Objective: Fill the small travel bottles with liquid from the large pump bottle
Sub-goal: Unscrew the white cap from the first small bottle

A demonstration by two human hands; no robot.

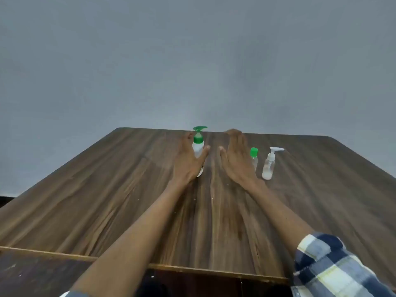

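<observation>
The pump bottle (pixel 198 147) stood upright near the far edge of the table (pixel 120 189), white-bodied with a green pump head whose spout pointed right. Our left hand (pixel 186 161) was around it, thumb on the right side of the body and fingers reaching behind, though we could not tell whether the grip had actually closed or only cupped it. We judged the bottle light to middling in weight, stiff plastic, smooth and likely slippery if any liquid had run down it; the body below the collar was the place to hold, since the pump head would give under pressure and spill. Just right of it our right hand (pixel 234 159) hovered with straight fingers, edge-on and holding nothing. Beyond that hand stood the two travel bottles: a slim clear one with a green cap (pixel 254 158), partly hidden behind the hand, and a clear one with a white pump (pixel 269 166), a little pale liquid at its bottom. Both looked very light and easy to tip, so we reckoned each would need steadying low on its body while its top came off. Both tops were on, so no filling seemed begun.
</observation>
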